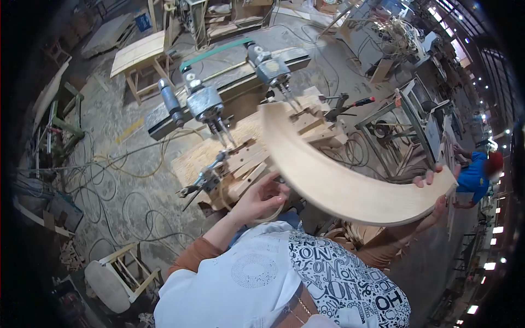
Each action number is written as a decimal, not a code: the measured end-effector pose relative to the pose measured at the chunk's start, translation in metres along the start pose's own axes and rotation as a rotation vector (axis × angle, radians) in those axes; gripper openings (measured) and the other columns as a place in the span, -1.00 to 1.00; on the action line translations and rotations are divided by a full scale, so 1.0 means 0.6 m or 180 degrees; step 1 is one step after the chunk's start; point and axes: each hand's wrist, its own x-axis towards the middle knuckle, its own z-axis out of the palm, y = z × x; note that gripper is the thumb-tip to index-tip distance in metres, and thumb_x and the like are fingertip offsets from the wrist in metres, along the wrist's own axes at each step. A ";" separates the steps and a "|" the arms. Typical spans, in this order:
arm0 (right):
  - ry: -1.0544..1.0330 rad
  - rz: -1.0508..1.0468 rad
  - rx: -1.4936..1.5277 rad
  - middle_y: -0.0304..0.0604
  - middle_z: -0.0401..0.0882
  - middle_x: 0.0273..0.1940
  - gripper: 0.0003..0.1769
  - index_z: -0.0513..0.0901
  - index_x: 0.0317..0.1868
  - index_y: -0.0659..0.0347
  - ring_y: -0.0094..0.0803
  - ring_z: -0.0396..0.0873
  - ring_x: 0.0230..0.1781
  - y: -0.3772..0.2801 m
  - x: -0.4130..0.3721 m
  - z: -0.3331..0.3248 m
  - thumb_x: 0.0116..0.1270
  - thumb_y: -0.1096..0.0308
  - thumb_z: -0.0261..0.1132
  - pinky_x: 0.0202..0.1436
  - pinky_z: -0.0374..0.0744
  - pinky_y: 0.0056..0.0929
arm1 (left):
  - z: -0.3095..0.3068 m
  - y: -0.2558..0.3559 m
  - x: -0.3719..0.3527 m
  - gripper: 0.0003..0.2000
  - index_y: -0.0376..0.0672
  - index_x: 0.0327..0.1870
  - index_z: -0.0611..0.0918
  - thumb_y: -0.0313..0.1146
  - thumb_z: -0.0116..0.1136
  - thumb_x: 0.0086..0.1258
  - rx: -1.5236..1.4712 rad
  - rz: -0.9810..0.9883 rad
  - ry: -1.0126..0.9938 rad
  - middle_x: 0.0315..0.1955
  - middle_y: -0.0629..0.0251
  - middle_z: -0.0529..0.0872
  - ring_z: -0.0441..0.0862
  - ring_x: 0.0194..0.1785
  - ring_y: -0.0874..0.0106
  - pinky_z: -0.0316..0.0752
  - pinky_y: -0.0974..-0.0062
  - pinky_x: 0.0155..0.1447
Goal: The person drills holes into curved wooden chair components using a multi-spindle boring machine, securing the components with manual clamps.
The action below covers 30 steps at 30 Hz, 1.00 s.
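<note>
Curved panel [339, 191], pale wood, is up in front of the torso, btwn the 2 hands: narrow end far fwd near the drill heads, broad sweep down & round to the R end. R hand [437, 206] grasps that R end, fingers bent over the upper edge onto the pale face, rest of hand round the lower edge & partly hidden behind the wood. L hand [262, 199] is just beside the panel's lower L edge, abt midway along its bend, thumb & fingers loosely curled toward each other; can't tell if fingertips touch the edge or grip anything. So panel lies to R of L hand, w/ R hand at its far R tip. Panel's tip overlaps part of the work base [188, 161] in view; can't tell if they touch. Base has sawdust on it, plus wood blocks [246, 156] & a clamp w/ red-and-black handle [363, 101] at its R side. Above it, 2 drill heads, L one [205, 104] & R one [273, 71], bits pointing down, mounted along a beam [298, 59], w/ a green strip [216, 53] btwn their tops. Hoses loop over the floor [117, 202] on the L. Chair [109, 284] at lower L. Co-worker [473, 177], blue shirt & red headwear, is well apart at far R, beyond the R hand.
</note>
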 end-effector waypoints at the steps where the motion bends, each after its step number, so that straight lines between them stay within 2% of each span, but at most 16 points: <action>1: 0.0122 0.0135 0.0402 0.06 0.27 0.25 -0.11 0.01 0.63 0.15 -0.35 0.39 -0.09 0.013 -0.001 -0.009 0.39 0.26 0.25 -0.04 0.53 -0.30 | 0.007 -0.027 0.029 -0.25 -0.19 0.58 0.23 -0.45 0.37 0.41 -0.0210 0.0013 -0.0213 0.21 0.23 0.61 0.57 0.27 0.41 0.55 0.40 0.30; 4: 0.0423 0.0755 0.1046 -0.03 0.33 0.24 -0.15 0.05 0.62 0.13 -0.39 0.43 -0.09 0.067 0.008 -0.080 0.43 0.18 0.24 -0.01 0.56 -0.31 | 0.063 -0.080 0.093 -0.21 -0.18 0.58 0.20 -0.52 0.38 0.36 -0.0061 -0.0154 -0.0003 0.43 0.21 0.44 0.45 0.42 0.33 0.39 0.33 0.48; 5: 0.0620 0.1030 0.1111 -0.07 0.38 0.19 -0.21 0.12 0.59 0.12 -0.40 0.44 -0.09 0.093 0.007 -0.112 0.46 0.13 0.23 0.00 0.57 -0.31 | 0.075 -0.118 0.127 -0.19 -0.15 0.61 0.13 -0.50 0.35 0.39 0.0153 0.0417 -0.0116 0.47 0.15 0.40 0.40 0.48 0.31 0.35 0.30 0.52; 6: 0.0785 0.1307 0.1186 -0.12 0.43 0.15 -0.26 0.19 0.56 0.11 -0.40 0.46 -0.09 0.118 0.004 -0.142 0.49 0.07 0.22 0.01 0.58 -0.31 | 0.116 -0.113 0.147 -0.20 -0.12 0.61 0.08 -0.46 0.31 0.44 -0.1627 0.0305 -0.0301 0.48 0.09 0.38 0.40 0.48 0.25 0.34 0.23 0.53; 8: 0.1327 0.2057 0.1045 -0.14 0.50 0.04 -0.35 0.34 0.44 0.14 -0.40 0.47 -0.09 0.148 -0.005 -0.180 0.52 -0.04 0.19 0.02 0.58 -0.31 | 0.174 -0.116 0.166 -0.18 0.07 0.64 0.02 -0.07 0.25 0.49 -0.0474 0.0902 -0.0037 0.54 -0.01 0.28 0.38 0.50 0.07 0.30 0.04 0.56; 10: 0.1832 0.2684 0.0951 -0.10 0.54 0.05 -0.40 0.47 0.30 0.20 -0.35 0.53 -0.01 0.158 -0.016 -0.202 0.53 -0.11 0.19 0.06 0.59 -0.27 | 0.219 -0.095 0.192 0.05 0.03 0.60 0.05 0.06 0.50 0.19 -0.1051 0.0859 0.0454 0.45 -0.03 0.41 0.46 0.45 0.07 0.39 0.05 0.50; 12: 0.0221 0.3072 0.1389 -0.07 0.55 0.13 -0.45 0.50 0.26 0.25 -0.27 0.57 0.09 0.191 -0.016 -0.265 0.57 -0.06 0.15 0.12 0.60 -0.25 | 0.229 -0.091 0.225 -0.07 -0.02 0.51 0.19 -0.04 0.55 0.20 -0.0891 0.1144 0.0728 0.32 0.06 0.55 0.58 0.32 0.10 0.54 0.08 0.37; 13: 0.0284 0.3365 0.1041 -0.04 0.55 0.16 -0.48 0.50 0.26 0.29 -0.23 0.57 0.12 0.220 -0.018 -0.296 0.58 0.01 0.15 0.15 0.60 -0.25 | 0.226 -0.087 0.241 -0.07 -0.02 0.51 0.19 -0.04 0.55 0.20 -0.0860 0.1210 0.0736 0.32 0.06 0.55 0.58 0.32 0.10 0.54 0.08 0.37; 14: 0.0357 0.3658 0.0672 -0.01 0.55 0.19 -0.51 0.50 0.26 0.32 -0.19 0.57 0.15 0.267 -0.034 -0.337 0.59 0.08 0.15 0.18 0.59 -0.25 | 0.219 -0.089 0.255 -0.21 -0.06 0.46 0.26 -0.31 0.47 0.24 -0.0956 0.1546 0.0877 0.21 0.12 0.60 0.63 0.24 0.17 0.59 0.17 0.29; 15: -0.1423 0.2293 -0.1381 0.03 0.54 0.22 -0.47 0.37 0.41 0.41 -0.19 0.57 0.16 0.363 -0.079 -0.427 0.60 0.25 0.14 0.23 0.57 -0.31 | 0.220 -0.090 0.269 -0.32 -0.10 0.40 0.33 -0.57 0.39 0.27 -0.1052 0.1874 0.1018 0.11 0.19 0.66 0.68 0.16 0.24 0.64 0.26 0.21; 16: -0.0596 0.3366 -0.0191 0.03 0.52 0.30 -0.28 0.19 0.53 0.43 -0.19 0.55 0.25 0.319 -0.031 -0.355 0.59 0.10 0.16 0.29 0.50 -0.25 | 0.251 -0.064 0.282 -0.32 -0.10 0.40 0.33 -0.57 0.39 0.27 -0.1034 0.1917 0.1034 0.11 0.19 0.66 0.68 0.16 0.24 0.64 0.26 0.21; 19: -0.1272 0.3020 -0.0098 0.08 0.27 0.51 -0.20 0.03 0.62 0.35 -0.13 0.32 0.50 0.252 0.095 -0.273 0.57 0.20 0.20 0.45 0.36 -0.13 | 0.338 0.010 0.318 -0.41 -0.15 0.19 0.50 -0.52 0.56 0.13 0.0223 0.2469 0.2172 -0.03 0.29 0.72 0.70 0.10 0.39 0.67 0.36 0.11; 21: -0.1800 0.2276 0.0184 0.08 0.06 0.60 -0.18 0.01 0.64 0.28 -0.09 0.08 0.63 0.247 0.155 -0.245 0.55 0.21 0.23 0.54 0.23 -0.03 | 0.331 -0.003 0.336 -0.33 -0.13 0.26 0.47 -0.52 0.58 0.10 0.1059 0.2292 0.2016 0.05 0.31 0.69 0.68 0.14 0.37 0.66 0.33 0.16; 26: -0.0959 0.2031 0.1104 -0.01 0.35 0.47 -0.32 0.22 0.53 0.35 -0.21 0.36 0.47 0.236 0.208 -0.219 0.51 0.39 0.27 0.49 0.36 -0.18 | 0.365 0.014 0.356 -0.32 -0.08 0.27 0.60 -0.29 0.65 0.05 0.3951 0.2110 0.1345 0.00 0.27 0.73 0.72 0.10 0.28 0.66 0.36 0.12; 27: -0.0671 0.2141 0.1101 -0.06 0.45 0.40 -0.34 0.30 0.49 0.32 -0.22 0.43 0.42 0.239 0.207 -0.232 0.48 0.36 0.32 0.46 0.41 -0.16 | 0.369 0.015 0.364 -0.34 -0.03 0.24 0.65 -0.20 0.64 0.03 0.4331 0.2276 0.1187 -0.16 0.26 0.71 0.72 -0.06 0.23 0.67 0.36 0.02; 30: -0.0220 0.1959 0.1351 0.04 0.59 0.16 -0.54 0.51 0.28 0.28 -0.13 0.52 0.22 0.205 0.201 -0.229 0.52 0.18 0.28 0.39 0.43 -0.06 | 0.355 0.011 0.367 -0.26 0.03 0.32 0.61 -0.23 0.62 -0.02 0.4303 0.2309 0.0800 -0.27 0.31 0.65 0.68 -0.17 0.25 0.65 0.33 -0.04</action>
